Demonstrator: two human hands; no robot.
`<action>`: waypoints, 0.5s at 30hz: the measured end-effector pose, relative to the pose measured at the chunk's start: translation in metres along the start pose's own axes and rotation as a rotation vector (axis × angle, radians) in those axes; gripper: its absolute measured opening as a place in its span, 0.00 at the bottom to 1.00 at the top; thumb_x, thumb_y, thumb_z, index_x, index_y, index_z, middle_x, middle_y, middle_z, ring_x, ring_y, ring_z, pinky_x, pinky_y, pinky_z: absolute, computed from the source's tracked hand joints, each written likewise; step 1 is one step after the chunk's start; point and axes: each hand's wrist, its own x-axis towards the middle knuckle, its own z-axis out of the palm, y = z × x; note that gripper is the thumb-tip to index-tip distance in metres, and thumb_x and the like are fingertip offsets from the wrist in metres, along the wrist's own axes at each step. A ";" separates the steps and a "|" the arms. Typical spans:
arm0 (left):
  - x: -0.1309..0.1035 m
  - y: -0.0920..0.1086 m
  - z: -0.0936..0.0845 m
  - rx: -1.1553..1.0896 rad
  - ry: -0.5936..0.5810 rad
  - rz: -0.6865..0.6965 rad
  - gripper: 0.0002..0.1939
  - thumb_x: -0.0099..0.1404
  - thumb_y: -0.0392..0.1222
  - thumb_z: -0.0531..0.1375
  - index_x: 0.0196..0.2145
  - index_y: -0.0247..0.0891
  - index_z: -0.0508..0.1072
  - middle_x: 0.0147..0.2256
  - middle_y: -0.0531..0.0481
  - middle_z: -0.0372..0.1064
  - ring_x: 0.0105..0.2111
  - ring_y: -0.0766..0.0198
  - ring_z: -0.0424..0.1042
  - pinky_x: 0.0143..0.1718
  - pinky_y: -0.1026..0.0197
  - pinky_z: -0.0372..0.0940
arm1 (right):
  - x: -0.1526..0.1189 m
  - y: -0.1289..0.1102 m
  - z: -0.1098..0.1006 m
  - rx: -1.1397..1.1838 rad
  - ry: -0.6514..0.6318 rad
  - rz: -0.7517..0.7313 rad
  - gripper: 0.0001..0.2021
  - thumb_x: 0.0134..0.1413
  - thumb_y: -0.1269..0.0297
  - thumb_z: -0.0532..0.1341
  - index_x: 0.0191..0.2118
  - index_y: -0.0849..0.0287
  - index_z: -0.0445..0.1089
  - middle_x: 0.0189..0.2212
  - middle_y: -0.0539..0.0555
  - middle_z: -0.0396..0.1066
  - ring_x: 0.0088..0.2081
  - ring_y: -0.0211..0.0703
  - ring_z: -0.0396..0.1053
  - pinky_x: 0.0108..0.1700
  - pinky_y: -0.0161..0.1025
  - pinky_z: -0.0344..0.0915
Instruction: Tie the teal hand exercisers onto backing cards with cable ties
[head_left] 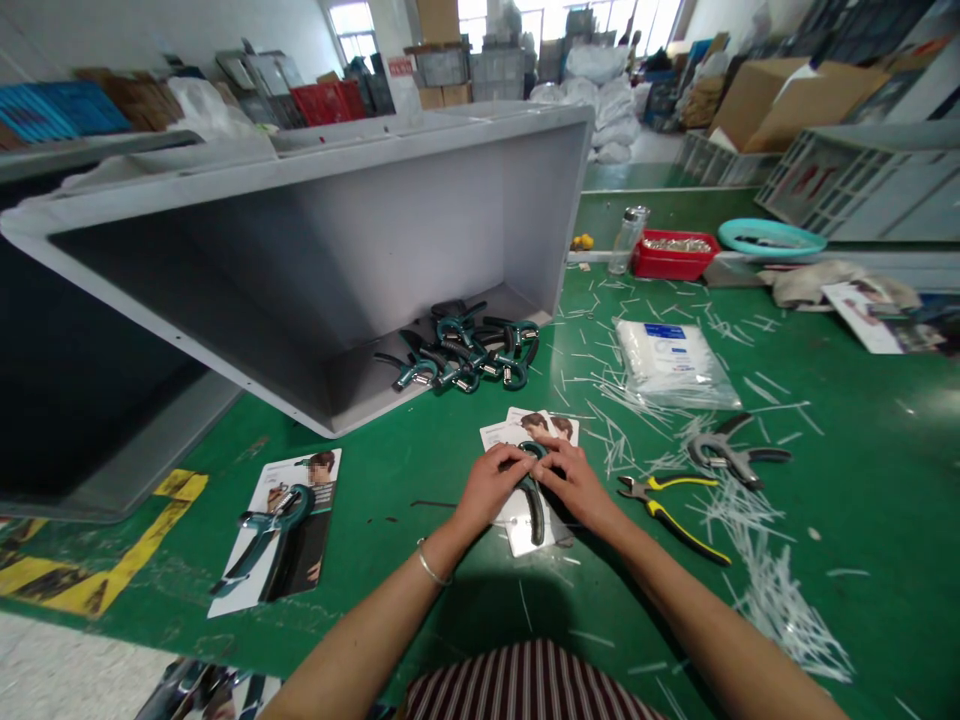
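In the middle of the head view, my left hand (491, 485) and my right hand (574, 485) meet over a hand grip strengthener (535, 512). Its black handle points toward me, and my fingers cover much of its coil end. Both hands are closed, fingertips pinched together at the strengthener. Beneath it lie printed backing cards (523, 535), partly overlapping. Just right of my right hand rest yellow-and-black diagonal cutters (671, 510), jaws toward me. To the left, another strengthener (270, 530) lies on its own printed card (324, 470). Whether a zip tie is between my fingers is hidden.
A tipped grey crate (360, 230) spills several teal strengtheners (472, 350). A grey strengthener (739, 450) lies at right, near a bag of white zip ties (675, 365). Loose white strips (787, 600) litter the green table. A red tray (675, 256) and glass bottle (627, 243) stand farther back.
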 end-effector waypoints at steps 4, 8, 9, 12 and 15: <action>0.003 0.024 0.008 0.113 0.100 0.012 0.08 0.65 0.41 0.58 0.29 0.38 0.73 0.31 0.50 0.72 0.36 0.60 0.70 0.42 0.57 0.64 | -0.002 0.005 0.004 0.057 0.090 -0.006 0.12 0.54 0.68 0.58 0.44 0.54 0.70 0.55 0.56 0.68 0.60 0.51 0.60 0.62 0.55 0.52; -0.009 0.019 0.030 0.436 0.095 0.377 0.10 0.67 0.34 0.52 0.33 0.39 0.72 0.34 0.48 0.72 0.39 0.58 0.69 0.48 0.52 0.61 | 0.012 0.017 0.013 0.158 0.242 0.017 0.20 0.47 0.73 0.56 0.48 0.55 0.69 0.55 0.58 0.69 0.58 0.52 0.63 0.58 0.52 0.60; -0.010 0.009 0.036 0.518 0.086 0.465 0.11 0.66 0.32 0.51 0.35 0.39 0.73 0.35 0.47 0.72 0.38 0.58 0.69 0.46 0.52 0.62 | 0.017 0.019 0.016 0.174 0.257 0.019 0.22 0.45 0.74 0.56 0.48 0.55 0.69 0.54 0.58 0.70 0.57 0.52 0.65 0.56 0.51 0.61; -0.010 -0.025 0.050 0.726 0.108 0.791 0.13 0.62 0.27 0.51 0.28 0.38 0.72 0.28 0.46 0.70 0.32 0.57 0.68 0.39 0.53 0.63 | 0.028 0.020 0.024 0.132 0.287 0.025 0.25 0.37 0.77 0.55 0.45 0.54 0.71 0.50 0.56 0.72 0.55 0.54 0.67 0.55 0.52 0.63; -0.014 -0.044 0.054 0.906 0.095 0.706 0.12 0.58 0.27 0.54 0.31 0.39 0.75 0.32 0.45 0.73 0.36 0.54 0.71 0.43 0.52 0.63 | 0.028 0.015 0.027 0.024 0.328 0.007 0.25 0.37 0.78 0.54 0.44 0.54 0.70 0.51 0.56 0.71 0.55 0.55 0.65 0.57 0.54 0.61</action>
